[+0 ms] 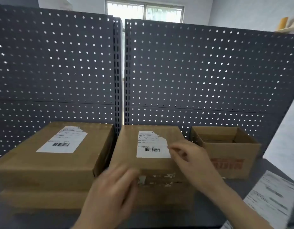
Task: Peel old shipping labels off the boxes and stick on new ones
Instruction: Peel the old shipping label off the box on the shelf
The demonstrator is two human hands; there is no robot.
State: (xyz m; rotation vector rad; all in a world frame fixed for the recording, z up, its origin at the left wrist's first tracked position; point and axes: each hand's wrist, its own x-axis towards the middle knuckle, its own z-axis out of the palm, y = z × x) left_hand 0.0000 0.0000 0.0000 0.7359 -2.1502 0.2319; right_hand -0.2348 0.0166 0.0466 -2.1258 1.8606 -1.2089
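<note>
A white shipping label (pixel 152 144) lies on top of the middle cardboard box (pixel 126 151) on the dark worktop (pixel 234 187). The right hand (pixel 191 159) has its grip pinched on the label's right edge. The left hand (pixel 113 187) rests at the box's front edge, its grip too blurred to tell. A second labelled box (pixel 43 164) sits just left, an open box (pixel 225 161) right.

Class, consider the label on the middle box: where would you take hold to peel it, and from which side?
Pinch the label at its ragged right edge, below the torn-off top corner, coming from the right, where the right hand is. That broken edge probably lifts easiest.
</note>
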